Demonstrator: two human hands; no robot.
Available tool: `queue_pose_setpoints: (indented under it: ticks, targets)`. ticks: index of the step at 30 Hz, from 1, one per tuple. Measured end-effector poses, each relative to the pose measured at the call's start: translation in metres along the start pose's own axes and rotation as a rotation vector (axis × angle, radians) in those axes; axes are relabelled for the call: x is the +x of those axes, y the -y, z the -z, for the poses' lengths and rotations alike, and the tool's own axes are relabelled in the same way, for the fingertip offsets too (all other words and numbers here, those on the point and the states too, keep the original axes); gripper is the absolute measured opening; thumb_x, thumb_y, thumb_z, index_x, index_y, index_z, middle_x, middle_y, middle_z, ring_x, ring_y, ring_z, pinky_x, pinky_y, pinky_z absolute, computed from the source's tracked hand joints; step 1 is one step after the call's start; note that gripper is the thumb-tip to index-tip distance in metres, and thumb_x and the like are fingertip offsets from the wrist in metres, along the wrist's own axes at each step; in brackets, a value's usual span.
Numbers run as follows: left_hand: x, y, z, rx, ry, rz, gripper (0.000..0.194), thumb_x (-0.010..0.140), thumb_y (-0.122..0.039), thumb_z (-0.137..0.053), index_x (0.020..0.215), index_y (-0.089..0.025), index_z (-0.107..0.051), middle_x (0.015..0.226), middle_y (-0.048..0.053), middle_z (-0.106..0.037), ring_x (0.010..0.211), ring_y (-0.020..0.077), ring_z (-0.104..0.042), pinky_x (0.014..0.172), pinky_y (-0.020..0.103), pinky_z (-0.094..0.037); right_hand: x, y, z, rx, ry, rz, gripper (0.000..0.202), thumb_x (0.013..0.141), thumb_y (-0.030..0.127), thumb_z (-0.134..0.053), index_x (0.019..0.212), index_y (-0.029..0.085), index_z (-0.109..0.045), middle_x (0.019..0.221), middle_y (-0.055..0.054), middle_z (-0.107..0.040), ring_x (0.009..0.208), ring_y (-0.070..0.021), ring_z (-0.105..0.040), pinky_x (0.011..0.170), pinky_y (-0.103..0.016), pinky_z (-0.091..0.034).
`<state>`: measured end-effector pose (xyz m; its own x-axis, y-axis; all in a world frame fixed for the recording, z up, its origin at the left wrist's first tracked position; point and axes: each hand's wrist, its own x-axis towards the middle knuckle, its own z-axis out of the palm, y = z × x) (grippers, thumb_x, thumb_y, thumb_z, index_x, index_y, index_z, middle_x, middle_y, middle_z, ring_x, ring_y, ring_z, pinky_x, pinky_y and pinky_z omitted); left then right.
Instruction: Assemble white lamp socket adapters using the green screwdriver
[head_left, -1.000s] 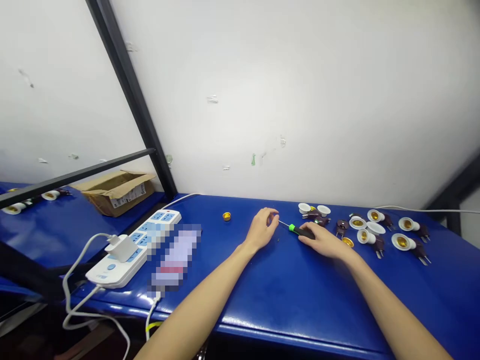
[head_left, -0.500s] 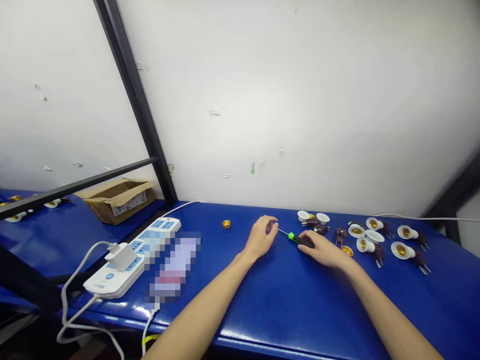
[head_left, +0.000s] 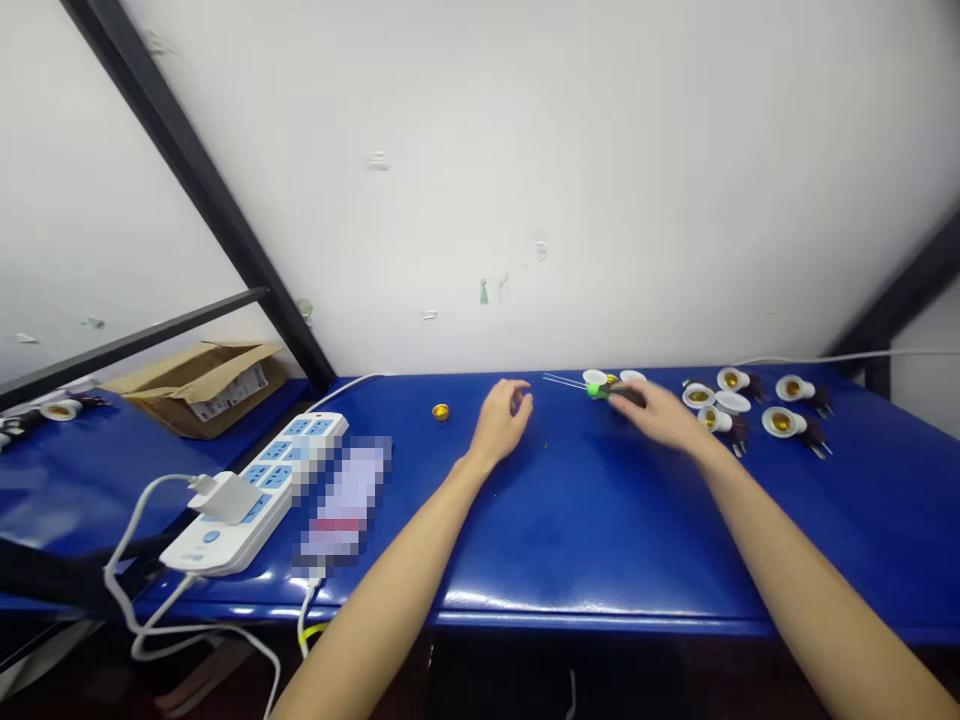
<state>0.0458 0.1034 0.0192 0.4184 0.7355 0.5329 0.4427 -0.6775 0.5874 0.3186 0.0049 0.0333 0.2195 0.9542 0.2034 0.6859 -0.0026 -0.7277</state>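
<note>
On blue tabletop [head_left: 600, 540]; white wall [head_left: 637, 180]

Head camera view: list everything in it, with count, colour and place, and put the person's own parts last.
Wall: 1, white, behind the table
Table: 1, blue, across the view
Metal bars: several, black, left and right
Cardboard box: 1, brown, left, open
Power strip: 1, white and blue, table's left
Adapter: 1, white, on the strip
Pixelated phone-like item: 1, beside the strip
Cables: several, white, left and back right
Gold cup: 1, left of the hands
Lamp holders: 5 clear at right, white, gold inside; others partly seen
White disc: 1, among them
Screwdriver: 1, green and black, in the right hand
Left hand: 1, bare, centre
Right hand: 1, bare
Forearms: 2, bare, reaching in from below
</note>
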Motion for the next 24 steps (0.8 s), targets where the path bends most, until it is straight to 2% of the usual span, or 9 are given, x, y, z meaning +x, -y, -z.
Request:
queue_pose_setpoints:
  ticks: [3,6,9,16,20,24]
  targets:
    - [0.003,0.002,-0.002,0.013,0.020,0.001,0.016,0.100,-0.020,-0.061,0.113,-0.020,-0.071,0.092,0.002,-0.067,0.082,0.0155,-0.061,0.088,0.031,-0.055,0.000,-0.006,0.021,0.027,-0.147,-0.086,0.057,0.094,0.059,-0.058,0.129,0.015,-0.070,0.098,-0.011,-0.075,0.096,-0.0245,-0.070,0.095,-0.042,-0.058]
    - [0.005,0.000,-0.008,0.015,0.054,-0.019,0.015,0.100,-0.020,-0.063,0.112,-0.020,-0.071,0.093,0.003,-0.068,0.082,0.0153,-0.062,0.087,0.031,-0.054,-0.002,-0.010,0.032,0.027,-0.221,-0.158,0.058,0.097,0.056,-0.056,0.135,0.014,-0.068,0.098,-0.011,-0.074,0.091,-0.0224,-0.069,0.093,-0.041,-0.057]
    - [0.008,0.000,-0.014,0.011,0.046,-0.056,0.016,0.101,-0.021,-0.063,0.114,-0.020,-0.071,0.095,0.003,-0.068,0.082,0.0152,-0.062,0.088,0.031,-0.054,-0.001,-0.011,0.030,0.012,-0.203,-0.150,0.052,0.096,0.050,-0.062,0.134,0.015,-0.069,0.102,-0.010,-0.074,0.101,-0.0212,-0.068,0.103,-0.039,-0.055]
    - [0.010,-0.001,-0.014,-0.007,0.060,-0.027,0.018,0.100,-0.019,-0.062,0.116,-0.019,-0.070,0.096,0.002,-0.068,0.082,0.0143,-0.060,0.089,0.029,-0.053,-0.003,0.002,0.014,0.028,-0.068,-0.020,0.038,0.089,0.040,-0.070,0.119,0.018,-0.076,0.117,-0.008,-0.076,0.109,-0.0216,-0.069,0.111,-0.042,-0.052]
    - [0.008,-0.003,-0.010,0.017,0.095,-0.030,0.016,0.101,-0.020,-0.062,0.114,-0.020,-0.071,0.096,0.002,-0.068,0.083,0.0153,-0.060,0.089,0.030,-0.052,-0.003,0.003,0.017,0.035,-0.143,0.001,0.040,0.089,0.042,-0.067,0.122,0.019,-0.074,0.128,-0.010,-0.074,0.117,-0.0234,-0.068,0.114,-0.043,-0.052]
    - [0.004,-0.006,-0.005,0.080,0.263,-0.043,0.011,0.101,-0.026,-0.066,0.107,-0.020,-0.074,0.098,0.004,-0.071,0.095,0.0199,-0.063,0.096,0.036,-0.052,-0.002,-0.001,0.025,0.045,-0.250,-0.024,0.047,0.094,0.050,-0.060,0.126,0.017,-0.070,0.119,-0.014,-0.075,0.114,-0.0261,-0.069,0.110,-0.046,-0.055]
